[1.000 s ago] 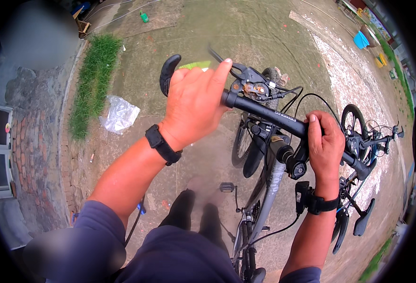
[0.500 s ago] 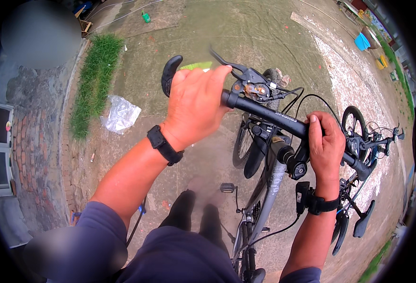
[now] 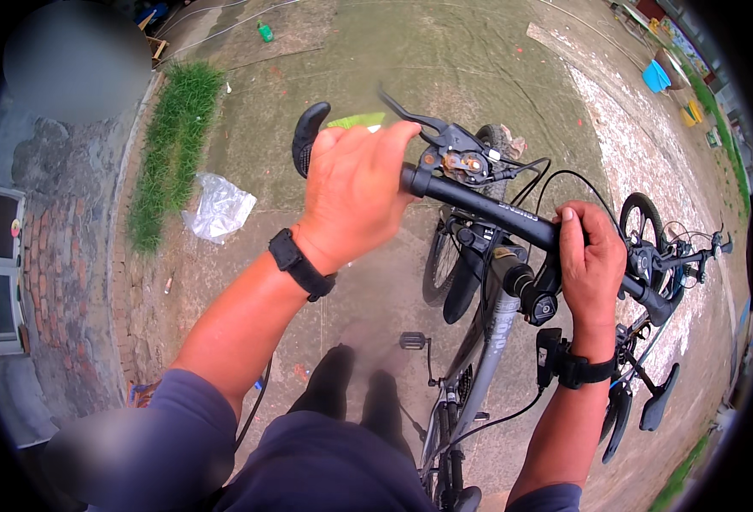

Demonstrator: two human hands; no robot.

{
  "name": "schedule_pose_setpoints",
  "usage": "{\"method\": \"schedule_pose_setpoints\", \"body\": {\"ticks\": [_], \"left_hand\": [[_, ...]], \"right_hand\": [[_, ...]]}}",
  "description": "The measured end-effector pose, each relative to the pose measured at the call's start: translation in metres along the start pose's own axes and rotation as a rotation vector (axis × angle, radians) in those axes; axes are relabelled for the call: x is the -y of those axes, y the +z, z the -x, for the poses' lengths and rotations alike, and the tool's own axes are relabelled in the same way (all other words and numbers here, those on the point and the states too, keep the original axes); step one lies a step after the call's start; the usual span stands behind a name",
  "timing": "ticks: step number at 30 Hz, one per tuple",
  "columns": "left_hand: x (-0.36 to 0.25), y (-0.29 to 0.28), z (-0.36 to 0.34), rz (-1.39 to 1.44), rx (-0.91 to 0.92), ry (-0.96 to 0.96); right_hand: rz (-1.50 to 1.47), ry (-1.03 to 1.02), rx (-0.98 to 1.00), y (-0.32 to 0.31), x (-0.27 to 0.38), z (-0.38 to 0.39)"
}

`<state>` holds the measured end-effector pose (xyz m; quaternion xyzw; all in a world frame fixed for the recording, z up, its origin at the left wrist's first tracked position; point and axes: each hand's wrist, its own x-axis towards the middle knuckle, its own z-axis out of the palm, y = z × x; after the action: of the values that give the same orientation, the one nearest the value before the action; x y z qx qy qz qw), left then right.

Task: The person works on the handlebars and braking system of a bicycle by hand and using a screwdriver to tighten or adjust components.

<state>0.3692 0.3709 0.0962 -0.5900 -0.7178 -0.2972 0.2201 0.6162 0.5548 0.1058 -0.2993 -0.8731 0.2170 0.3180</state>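
A grey bicycle (image 3: 477,367) stands upright in front of me, its black handlebar (image 3: 487,206) slanting down from left to right. My left hand (image 3: 355,192) is closed round the left grip, whose black bar end (image 3: 308,136) sticks out past the fingers. Beside the thumb are the brake lever (image 3: 410,111) and a shifter (image 3: 463,162) with its rusty inner parts exposed. To the right of the stem (image 3: 513,271), my right hand (image 3: 590,256) wraps round the bar, thumb on top. Cables loop ahead of the bar. The palms hide what lies under them.
A second bicycle (image 3: 649,371) stands close on the right. To the left lie a clear plastic bag (image 3: 220,207) and a grass strip (image 3: 174,145) along a brick wall (image 3: 61,282). Farther off are a green bottle (image 3: 264,32) and a blue bucket (image 3: 655,77).
My left forearm has shifted very slightly to the right. Both hands keep their places on the handlebar, and the bicycle stays put.
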Motion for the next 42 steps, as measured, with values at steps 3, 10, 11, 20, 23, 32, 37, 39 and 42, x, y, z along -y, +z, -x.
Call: {"method": "schedule_pose_setpoints", "body": {"ticks": [3,10,11,20,23,32,37,39,42], "left_hand": [[0.001,0.000,0.002,0.005,-0.006,-0.002],[0.004,-0.002,0.001,0.003,-0.009,0.015],[0.004,-0.002,0.001,0.005,-0.007,0.017],[0.001,-0.013,-0.004,0.026,0.124,-0.001],[0.002,-0.017,-0.001,0.024,0.152,0.000],[0.001,-0.019,-0.003,0.043,0.159,0.040],[0.000,-0.018,-0.005,0.047,0.164,0.037],[-0.001,-0.017,-0.007,0.039,0.161,0.039],[-0.001,-0.017,-0.007,0.034,0.161,0.038]], "right_hand": [[0.005,-0.023,-0.013,0.002,0.000,0.001],[0.014,-0.025,-0.017,0.004,0.002,0.002],[0.019,-0.028,-0.017,0.004,0.001,0.002],[0.025,-0.030,-0.003,0.002,-0.002,-0.001],[0.023,-0.020,-0.003,0.003,0.001,0.002],[0.013,-0.010,0.003,0.001,-0.002,0.003],[0.016,-0.009,0.002,-0.001,-0.003,0.001],[0.020,-0.010,-0.001,-0.002,-0.004,0.000],[0.020,-0.015,-0.008,-0.002,-0.003,0.000]]}}
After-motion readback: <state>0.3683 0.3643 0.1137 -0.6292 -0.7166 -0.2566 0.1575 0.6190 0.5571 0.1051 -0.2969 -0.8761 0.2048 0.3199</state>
